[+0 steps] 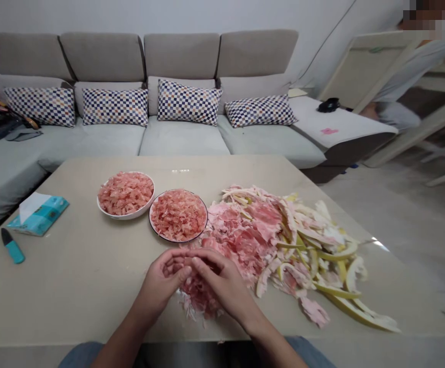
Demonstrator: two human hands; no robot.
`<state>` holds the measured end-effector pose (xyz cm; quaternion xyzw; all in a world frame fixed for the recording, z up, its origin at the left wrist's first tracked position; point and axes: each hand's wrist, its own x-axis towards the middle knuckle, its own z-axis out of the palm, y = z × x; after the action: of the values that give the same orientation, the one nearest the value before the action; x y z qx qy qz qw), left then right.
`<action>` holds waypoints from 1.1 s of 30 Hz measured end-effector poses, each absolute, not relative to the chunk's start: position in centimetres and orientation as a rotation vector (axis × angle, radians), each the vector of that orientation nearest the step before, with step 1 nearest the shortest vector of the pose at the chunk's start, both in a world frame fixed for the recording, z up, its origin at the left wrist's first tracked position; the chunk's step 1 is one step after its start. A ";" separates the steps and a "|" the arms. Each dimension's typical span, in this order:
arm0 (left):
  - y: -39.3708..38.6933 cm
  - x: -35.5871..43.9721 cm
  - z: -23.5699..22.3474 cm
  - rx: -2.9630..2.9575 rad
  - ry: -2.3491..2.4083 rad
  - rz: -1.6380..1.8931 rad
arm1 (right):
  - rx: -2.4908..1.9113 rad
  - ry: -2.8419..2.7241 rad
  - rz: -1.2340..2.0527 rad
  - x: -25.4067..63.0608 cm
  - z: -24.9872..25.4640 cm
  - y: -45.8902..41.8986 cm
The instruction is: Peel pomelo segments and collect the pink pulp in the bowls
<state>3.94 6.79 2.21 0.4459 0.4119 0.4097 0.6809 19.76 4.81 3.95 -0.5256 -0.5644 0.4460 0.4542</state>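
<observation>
My left hand (pixel 165 278) and my right hand (pixel 223 281) meet over the near part of the table, fingers curled inward and thumbs close together. Whatever they pinch is hidden by the fingers. Below them lies a heap of reddish pomelo membrane scraps (pixel 201 296). Just beyond my hands stands a dark-rimmed plate (pixel 150 225) piled with pink pomelo pulp (pixel 179 214). A white bowl (pixel 128 216), heaped with more pulp, is behind it to the left. Right of my hands spreads a big pile of pink membranes (pixel 245 235) and yellow-green pomelo rind (pixel 337 294).
On the table's left lie a blue tissue pack (pixel 44 217) and a small knife (pixel 13 248) with a teal handle. A grey sofa (pixel 184 135) with checked cushions lines the far side. At the right, another person (pixel 417 76) is beside a white chair.
</observation>
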 end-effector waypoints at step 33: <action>6.7 3.5 2.2 0.876 0.878 0.976 | -0.978 -0.634 1.704 19.2 2.3 4.9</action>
<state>3.54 6.69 2.22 0.3941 0.3947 0.4391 0.7044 19.16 4.89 2.28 -0.4068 -0.2638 0.7085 0.5128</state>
